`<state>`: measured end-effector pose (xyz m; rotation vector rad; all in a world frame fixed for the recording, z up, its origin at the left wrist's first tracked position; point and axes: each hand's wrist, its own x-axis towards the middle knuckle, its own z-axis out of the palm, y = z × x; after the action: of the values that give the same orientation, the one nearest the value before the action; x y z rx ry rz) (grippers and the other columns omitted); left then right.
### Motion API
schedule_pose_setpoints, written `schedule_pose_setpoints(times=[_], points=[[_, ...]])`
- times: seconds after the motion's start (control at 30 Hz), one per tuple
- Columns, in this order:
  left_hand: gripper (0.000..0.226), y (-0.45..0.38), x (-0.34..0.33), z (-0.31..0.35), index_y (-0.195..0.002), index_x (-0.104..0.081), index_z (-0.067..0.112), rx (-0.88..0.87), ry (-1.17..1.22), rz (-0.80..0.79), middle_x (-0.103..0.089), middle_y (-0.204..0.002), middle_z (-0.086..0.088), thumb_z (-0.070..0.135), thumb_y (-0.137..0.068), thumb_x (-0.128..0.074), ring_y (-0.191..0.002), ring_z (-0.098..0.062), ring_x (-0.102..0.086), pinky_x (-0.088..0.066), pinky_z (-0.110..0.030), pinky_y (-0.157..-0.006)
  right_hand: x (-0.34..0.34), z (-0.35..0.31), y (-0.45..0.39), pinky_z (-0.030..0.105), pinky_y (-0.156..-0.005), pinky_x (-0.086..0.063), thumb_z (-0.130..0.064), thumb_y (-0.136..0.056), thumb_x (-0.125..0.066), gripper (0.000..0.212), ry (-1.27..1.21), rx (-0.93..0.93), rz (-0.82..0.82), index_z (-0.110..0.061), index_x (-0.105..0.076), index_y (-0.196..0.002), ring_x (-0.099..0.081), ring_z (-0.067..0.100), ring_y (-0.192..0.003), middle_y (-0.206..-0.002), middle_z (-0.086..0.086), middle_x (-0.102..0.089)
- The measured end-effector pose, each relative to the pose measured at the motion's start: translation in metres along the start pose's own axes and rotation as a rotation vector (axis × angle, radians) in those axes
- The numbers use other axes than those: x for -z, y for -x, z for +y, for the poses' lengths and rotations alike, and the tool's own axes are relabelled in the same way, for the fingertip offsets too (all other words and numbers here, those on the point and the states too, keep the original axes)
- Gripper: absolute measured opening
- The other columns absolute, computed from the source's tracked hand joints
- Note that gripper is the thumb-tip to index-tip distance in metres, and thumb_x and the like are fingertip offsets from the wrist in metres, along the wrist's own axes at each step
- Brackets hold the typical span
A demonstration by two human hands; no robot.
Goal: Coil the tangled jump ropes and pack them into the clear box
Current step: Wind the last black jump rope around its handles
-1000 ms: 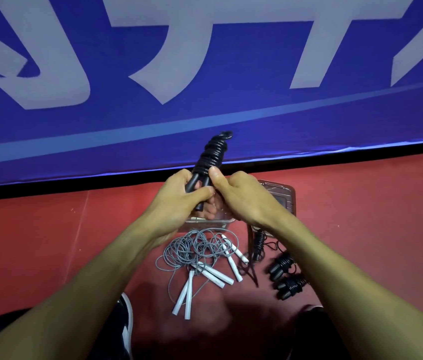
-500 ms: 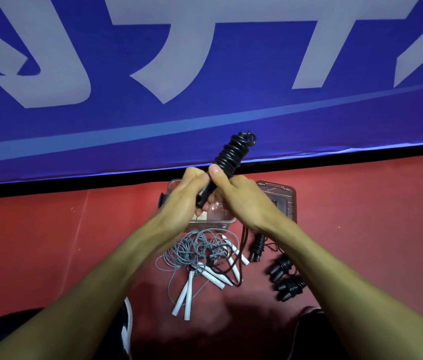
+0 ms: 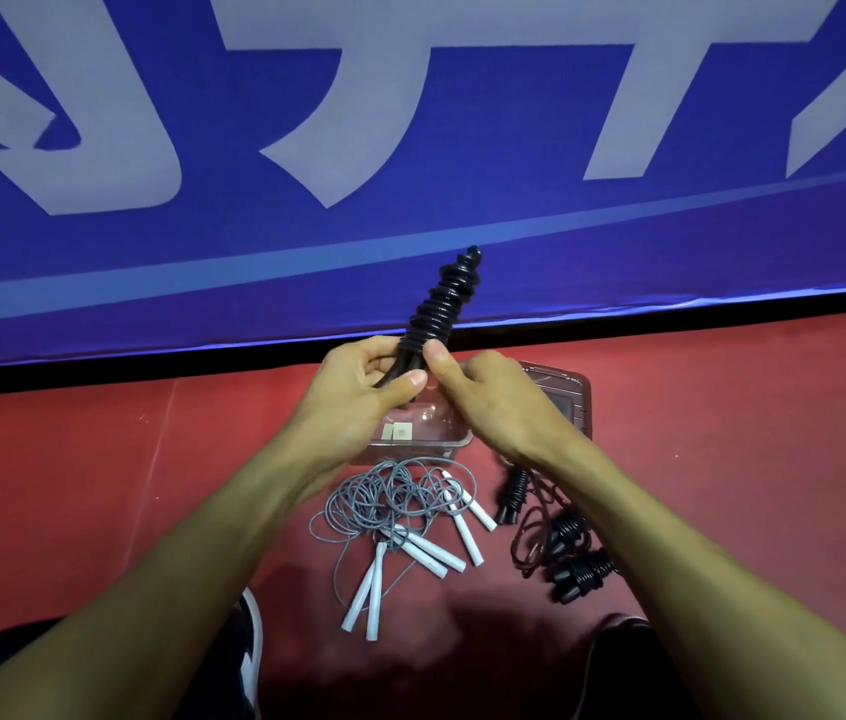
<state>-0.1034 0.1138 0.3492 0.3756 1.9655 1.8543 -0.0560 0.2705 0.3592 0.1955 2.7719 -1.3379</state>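
Both hands meet above the red floor [image 3: 99,485], holding one black jump rope [image 3: 441,298] that is wound tightly round its handles into a thick spiral pointing up and away toward the blue banner [image 3: 462,122]. Fingers and thumb of the left hand [image 3: 358,392] curl round the lower, bare part of the bundle, while the right hand [image 3: 493,402] pinches it just below the coils, thumb pressed against the rope beside the left thumb. Directly beneath the hands sits the clear box [image 3: 421,439], open, with its lid [image 3: 566,397] lying just beside it on the right, partly hidden by the right wrist. In front of the box, nearer the person, lies a loose tangle of grey ropes [image 3: 390,501] with white handles [image 3: 431,553] fanned out toward the camera. To the right of that tangle, under the right forearm, are more black ropes [image 3: 577,569]: some wound into short coiled bundles, one with a slack loop of cord trailing on the floor. A dark shoe with a white edge [image 3: 252,646] shows at the bottom, between the forearms.
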Motion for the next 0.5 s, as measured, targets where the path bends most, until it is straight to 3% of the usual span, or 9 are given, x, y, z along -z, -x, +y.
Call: schedule_pose_setpoints(times=[0.1, 0.17, 0.23, 0.37, 0.43, 0.5], points=[[0.027, -0.001, -0.001, -0.002, -0.107, -0.056, 0.005, -0.010, -0.056, 0.126, -0.071, -0.086, -0.014, 0.000, -0.087, -0.073, -0.071, -0.020, -0.071, -0.055, -0.028, -0.063, -0.004, 0.000, -0.003, 0.015, -0.050, -0.034, -0.044, -0.108, -0.035, 0.062, -0.015, 0.082, 0.027, -0.019, -0.054, -0.054, -0.047, 0.003, -0.045, -0.042, -0.013, -0.050], [0.032, 0.000, 0.000, 0.000, -0.102, -0.048, 0.006, -0.027, -0.028, 0.139, -0.071, -0.076, -0.010, 0.000, -0.085, -0.075, -0.066, -0.025, -0.070, -0.056, -0.031, -0.059, -0.007, -0.002, -0.004, 0.018, -0.052, -0.034, -0.045, -0.107, -0.037, 0.060, -0.050, 0.111, 0.021, -0.019, -0.061, -0.059, -0.045, 0.004, -0.047, -0.050, -0.007, -0.054], [0.034, 0.002, 0.000, 0.002, -0.103, -0.047, 0.007, -0.027, -0.008, 0.111, -0.070, -0.070, -0.003, 0.002, -0.085, -0.075, -0.067, -0.022, -0.070, -0.057, -0.030, -0.058, -0.008, -0.004, -0.004, 0.022, -0.053, -0.035, -0.053, -0.105, -0.037, 0.062, -0.067, 0.110, 0.006, -0.018, -0.065, -0.061, -0.046, 0.006, -0.047, -0.051, -0.005, -0.055], [0.024, 0.006, -0.004, 0.008, -0.101, -0.051, 0.010, -0.080, -0.070, 0.068, -0.065, -0.066, 0.005, -0.006, -0.088, -0.064, -0.061, -0.006, -0.064, -0.048, -0.014, -0.056, -0.005, -0.010, -0.001, 0.014, -0.052, -0.035, -0.059, -0.102, -0.039, 0.066, -0.016, 0.118, 0.026, -0.021, -0.062, -0.054, -0.048, 0.002, -0.046, -0.043, -0.013, -0.054], [0.025, 0.007, -0.008, 0.008, -0.103, -0.050, 0.008, -0.069, -0.008, 0.075, -0.061, -0.073, 0.003, -0.010, -0.090, -0.061, -0.061, -0.001, -0.063, -0.049, -0.013, -0.056, -0.007, -0.009, 0.000, 0.023, -0.060, -0.044, -0.062, -0.101, -0.036, 0.065, 0.042, 0.132, 0.040, -0.030, -0.062, -0.051, -0.055, 0.006, -0.053, -0.047, -0.012, -0.057], [0.030, 0.007, -0.009, 0.005, -0.109, -0.047, 0.007, -0.042, 0.050, 0.079, -0.059, -0.082, -0.002, -0.011, -0.090, -0.062, -0.066, 0.000, -0.064, -0.052, -0.015, -0.060, -0.010, -0.005, -0.001, 0.036, -0.068, -0.053, -0.070, -0.096, -0.031, 0.067, 0.138, 0.131, 0.072, -0.028, -0.065, -0.057, -0.062, 0.017, -0.063, -0.055, -0.005, -0.065]])
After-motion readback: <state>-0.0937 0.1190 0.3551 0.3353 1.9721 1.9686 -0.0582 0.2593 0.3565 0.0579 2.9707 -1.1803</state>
